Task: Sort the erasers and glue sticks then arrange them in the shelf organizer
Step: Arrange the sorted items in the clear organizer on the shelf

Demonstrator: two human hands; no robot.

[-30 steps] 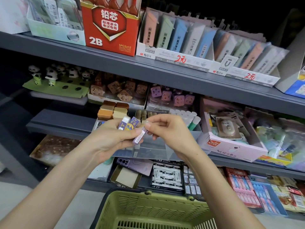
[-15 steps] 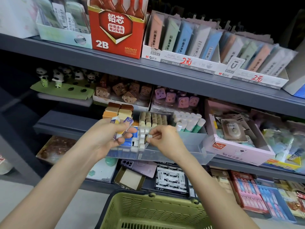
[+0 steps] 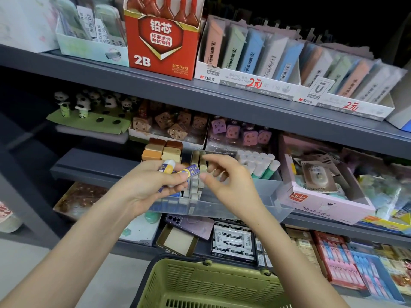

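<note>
I am holding the blue-sleeved erasers [image 3: 189, 172] in my left hand [image 3: 151, 187], fingers curled round them and thumb pressing on top. The front one is lying with its long axis pointing to my right and a little upward, so its free end is aiming straight at my right hand [image 3: 229, 185]. That hand is hovering just beside the end, empty, with thumb and forefinger parted and the other fingers loosely curled, so it is the nearer one for the next pull. Both hands are hanging above the clear shelf organizer [image 3: 262, 207], where the row of pale erasers [image 3: 194, 192] is standing below my left fingertips and the glue sticks [image 3: 260, 167] are sitting further right. Half a second ago my right hand was pinching an eraser down into that row; now it is coming back up without it.
</note>
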